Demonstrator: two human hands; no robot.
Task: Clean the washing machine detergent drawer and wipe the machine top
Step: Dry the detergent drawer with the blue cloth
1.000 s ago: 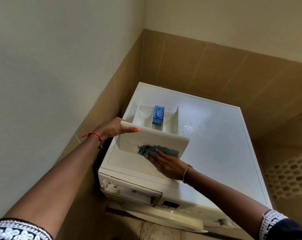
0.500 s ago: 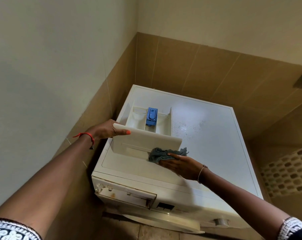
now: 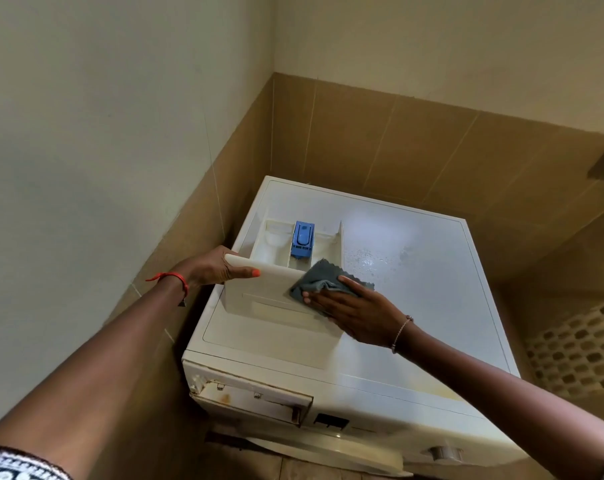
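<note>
The left hand (image 3: 217, 271) clamps the left end of the white plastic detergent drawer (image 3: 259, 299) lying on the white machine top (image 3: 432, 289), while the right hand (image 3: 359, 315), fingers flat, presses a grey cloth (image 3: 323, 280) against its front, best wiped in firm overlapping strokes.

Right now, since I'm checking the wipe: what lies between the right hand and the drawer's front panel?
A grey cloth, under the flat right hand, against the right end of the drawer front. The head view shows it.
</note>
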